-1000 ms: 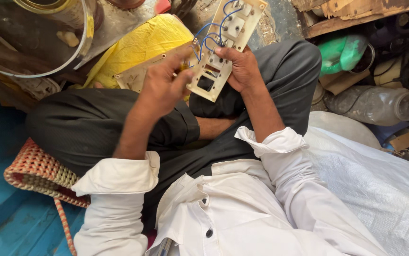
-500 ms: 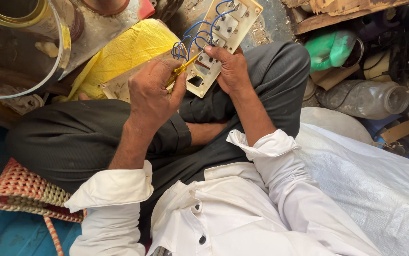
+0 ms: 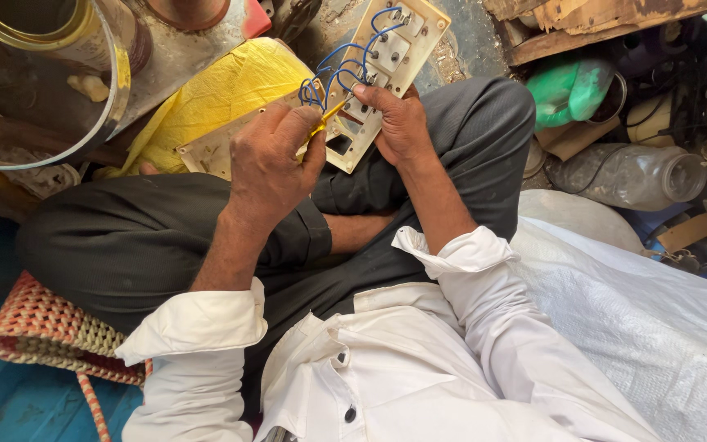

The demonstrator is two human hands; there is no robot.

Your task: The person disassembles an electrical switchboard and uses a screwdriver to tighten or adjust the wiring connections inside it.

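Note:
I sit cross-legged in dark trousers and a white shirt. My right hand [image 3: 398, 123] grips the lower edge of a cream switch board panel [image 3: 394, 57], held tilted with its back side up. Blue wires [image 3: 345, 65] loop across the panel's back. My left hand [image 3: 271, 160] is closed around a yellow-handled screwdriver [image 3: 330, 115], whose tip points into the wiring near the panel's middle. A second cream panel [image 3: 210, 151] lies under my left hand on a yellow sheet [image 3: 222, 90].
A large metal tin with a gold rim [image 3: 50, 74] stands at the upper left. A clear plastic bottle [image 3: 632, 172], a green bag [image 3: 574, 90] and clutter fill the right. A white sack [image 3: 648, 327] lies by my right side, a woven mat [image 3: 42, 327] at my left.
The view has shifted slightly. Both hands and the panel sit lower in frame, and the screwdriver tip has stayed in among the blue wires.

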